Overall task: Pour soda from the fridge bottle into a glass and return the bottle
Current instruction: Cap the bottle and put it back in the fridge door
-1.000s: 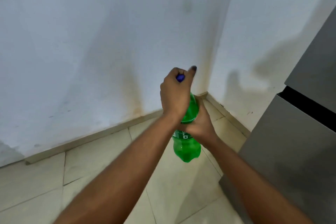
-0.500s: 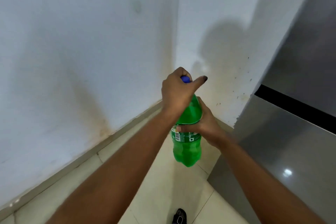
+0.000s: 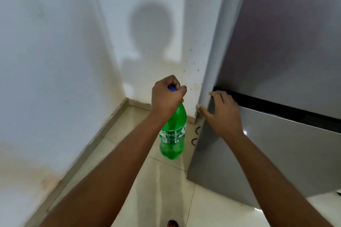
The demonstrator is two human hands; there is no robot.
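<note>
Bottle: green, hung upright over the floor, blue cap uppermost, gripped at the cap by the left hand. Right hand: fingers spread, apparently laid against the fridge door edge.

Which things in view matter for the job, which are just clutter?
Job:
green plastic soda bottle with blue cap
grey two-door fridge
left hand gripping the cap
right hand at the door edge

Lying about:
two small black curved bits on the floor
</note>
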